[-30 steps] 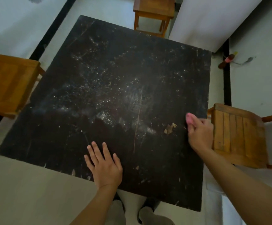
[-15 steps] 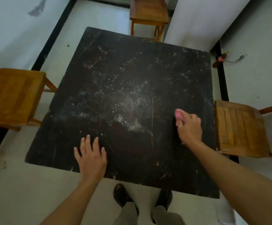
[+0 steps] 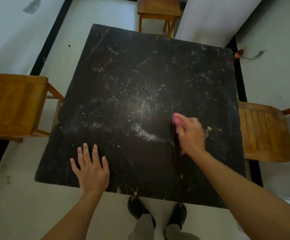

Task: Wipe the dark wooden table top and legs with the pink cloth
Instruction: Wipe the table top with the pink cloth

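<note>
At 7 o'clock on the counter (image 3: 140,75), the left hand (image 3: 90,168) is being laid flat, fingers straight and spread. Farther, at 4 o'clock, the pink cloth (image 3: 177,118) is being gripped by the right hand (image 3: 191,134), fingers curled around it, arm outstretched.

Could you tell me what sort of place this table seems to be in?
Probably a simple dining room or canteen: a square dark table with wooden chairs on three sides, over a pale floor.
</note>
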A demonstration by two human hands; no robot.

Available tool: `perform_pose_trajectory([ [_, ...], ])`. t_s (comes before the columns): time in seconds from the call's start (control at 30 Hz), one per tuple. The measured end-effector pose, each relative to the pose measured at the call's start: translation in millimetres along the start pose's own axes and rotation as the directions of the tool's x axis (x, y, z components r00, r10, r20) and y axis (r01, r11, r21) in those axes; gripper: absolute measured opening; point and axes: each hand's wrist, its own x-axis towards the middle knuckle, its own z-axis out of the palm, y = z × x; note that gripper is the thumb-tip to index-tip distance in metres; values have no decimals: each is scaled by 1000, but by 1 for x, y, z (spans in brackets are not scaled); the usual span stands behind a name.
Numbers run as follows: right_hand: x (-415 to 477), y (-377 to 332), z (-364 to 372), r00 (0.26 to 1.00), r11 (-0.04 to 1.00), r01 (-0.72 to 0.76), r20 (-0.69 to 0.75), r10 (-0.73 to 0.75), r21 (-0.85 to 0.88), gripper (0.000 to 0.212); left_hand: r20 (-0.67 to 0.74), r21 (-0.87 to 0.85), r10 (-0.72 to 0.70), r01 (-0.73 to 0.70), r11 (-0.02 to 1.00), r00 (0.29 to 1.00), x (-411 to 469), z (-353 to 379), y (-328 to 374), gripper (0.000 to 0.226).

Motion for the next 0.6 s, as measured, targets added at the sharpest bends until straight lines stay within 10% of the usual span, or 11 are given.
perform_pose_trajectory([
  [0.13,-38,46,-23,903,881,-427,-150,403,-205,35,-1,-6,8,-8,1000,1000,1,-1,1,59],
  [0.4,-17,-112,86,931,992,55,352,-93,117,32,-12,0,11,-11,1000,1000,0,0,-1,60],
  [0.5,16,-106,66,971,971,19,229,-75,239,37,-14,-6,17,-17,1000,1000,1,1,-1,59],
  [0.6,27,-64,45,992,993,-102,73,106,-65,36,-24,-11,12,-12,1000,1000,1,2,-2,57],
])
